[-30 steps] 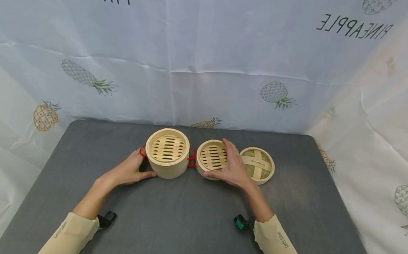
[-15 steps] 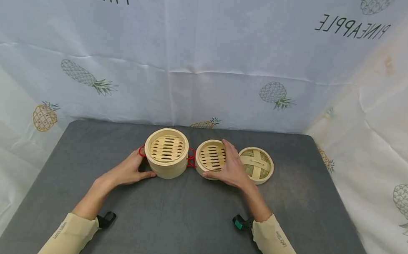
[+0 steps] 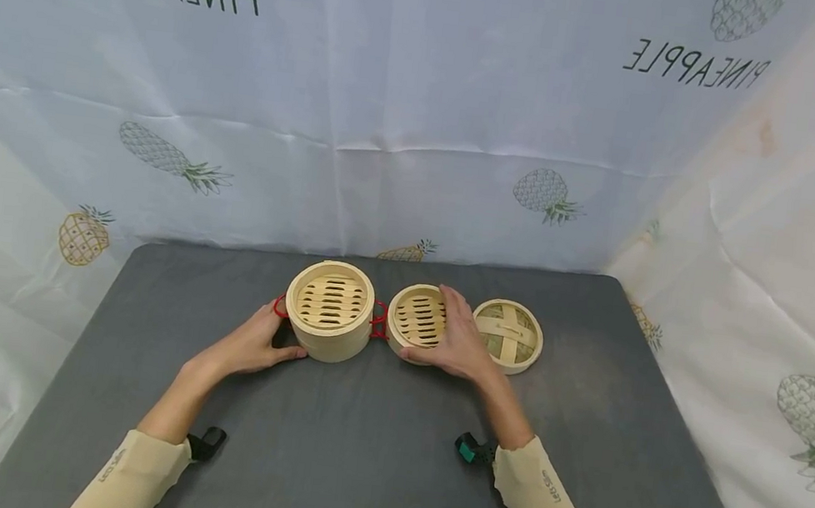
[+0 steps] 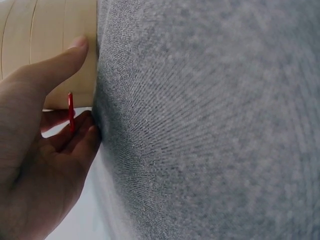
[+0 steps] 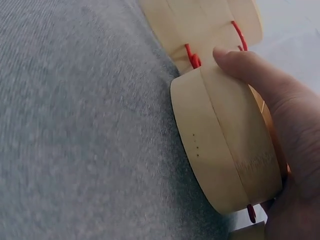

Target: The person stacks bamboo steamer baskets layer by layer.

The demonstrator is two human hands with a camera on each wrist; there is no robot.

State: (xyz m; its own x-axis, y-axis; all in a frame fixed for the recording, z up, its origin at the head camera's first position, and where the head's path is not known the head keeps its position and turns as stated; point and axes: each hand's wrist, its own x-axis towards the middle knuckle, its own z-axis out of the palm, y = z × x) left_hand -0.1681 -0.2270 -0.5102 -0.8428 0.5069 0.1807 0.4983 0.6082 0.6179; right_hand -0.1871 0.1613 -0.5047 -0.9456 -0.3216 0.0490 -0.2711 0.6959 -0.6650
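Observation:
A tall stack of bamboo steamer baskets [image 3: 331,347] with a slatted top stands left of centre in the head view. My left hand [image 3: 254,340] grips its left side low down, thumb at the front and fingers round the back. In the left wrist view the thumb presses the stack's wall [image 4: 47,42] beside a red cord loop [image 4: 71,112]. Right of the stack sits a shallower bamboo steamer basket [image 3: 419,316], also slatted. My right hand [image 3: 459,345] holds it across the right side, thumb in front. The right wrist view shows the thumb on its upper wall [image 5: 225,130].
A round woven bamboo lid [image 3: 507,332] with crossed bands lies just right of my right hand. Red cord loops [image 3: 380,320] fill the narrow gap between stack and basket. The grey tabletop [image 3: 347,448] extends in front, with a pineapple-print curtain [image 3: 365,98] behind.
The head view has shifted slightly. Both hands keep their places on the stack and the shallower basket, and the lid stays put.

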